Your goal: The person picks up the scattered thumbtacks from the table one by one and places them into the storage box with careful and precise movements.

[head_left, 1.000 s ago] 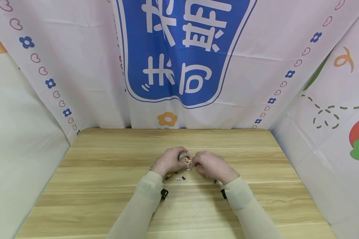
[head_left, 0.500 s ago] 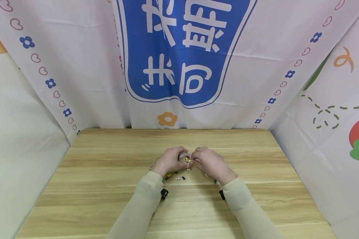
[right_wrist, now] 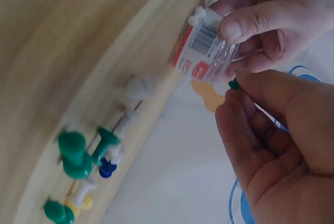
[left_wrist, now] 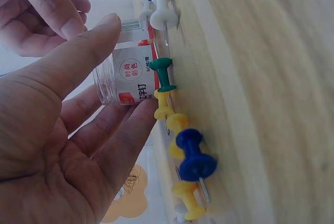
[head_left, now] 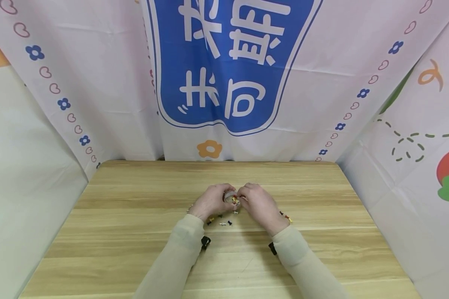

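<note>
In the head view my left hand (head_left: 210,202) grips a small clear jar (left_wrist: 136,72) that stands on the table. A white label with red print wraps the jar, and colourful push pins show inside. My right hand (head_left: 261,208) is close by the jar's mouth. Between its thumb and fingertips it pinches a green push pin (right_wrist: 234,84), seen in the right wrist view; in the head view the fingers hide this pin. Loose pins lie about both hands, among them a blue push pin (left_wrist: 195,155) and a white push pin (left_wrist: 164,10).
The wooden table (head_left: 134,249) reaches back to a printed cloth (head_left: 307,104). More loose pins lie right of the right wrist, including a yellow push pin (head_left: 289,220). A large green push pin (right_wrist: 74,154) lies among several others in the right wrist view.
My right hand has moved left and a little away from me, up to the jar's mouth. Pins to the right of its wrist have come into sight. The left hand keeps its hold.
</note>
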Tool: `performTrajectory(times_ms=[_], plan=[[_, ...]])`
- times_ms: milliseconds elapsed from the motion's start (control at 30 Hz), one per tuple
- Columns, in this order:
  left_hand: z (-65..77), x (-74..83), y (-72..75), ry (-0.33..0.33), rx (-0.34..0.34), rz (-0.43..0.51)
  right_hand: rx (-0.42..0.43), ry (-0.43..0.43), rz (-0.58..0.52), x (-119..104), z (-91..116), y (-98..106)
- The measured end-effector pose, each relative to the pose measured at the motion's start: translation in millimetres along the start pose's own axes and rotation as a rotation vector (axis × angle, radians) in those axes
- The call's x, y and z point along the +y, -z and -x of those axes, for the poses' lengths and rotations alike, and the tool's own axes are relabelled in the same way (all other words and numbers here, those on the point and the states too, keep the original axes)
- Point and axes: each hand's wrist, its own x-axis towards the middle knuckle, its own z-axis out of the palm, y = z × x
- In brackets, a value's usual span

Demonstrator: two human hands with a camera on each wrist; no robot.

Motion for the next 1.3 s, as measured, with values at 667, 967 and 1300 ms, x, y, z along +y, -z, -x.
performTrajectory(times_ms=[667,967,1300], plan=[[-0.3,0.6,-0.1,-0.007,-0.002,0.012,-0.051,-0.029,-0.108,21.6,0.1,-1.7],[-2.0,0.0,-1.5,0.010,-0.002,0.011,-0.169,-0.143,-0.077,10.6,4.8,33.3],[-1.1,-0.3,-0.6,0.016,-0.006,0.029,-0.267,-0.147,-0.065,24.9,8.5,45.5]])
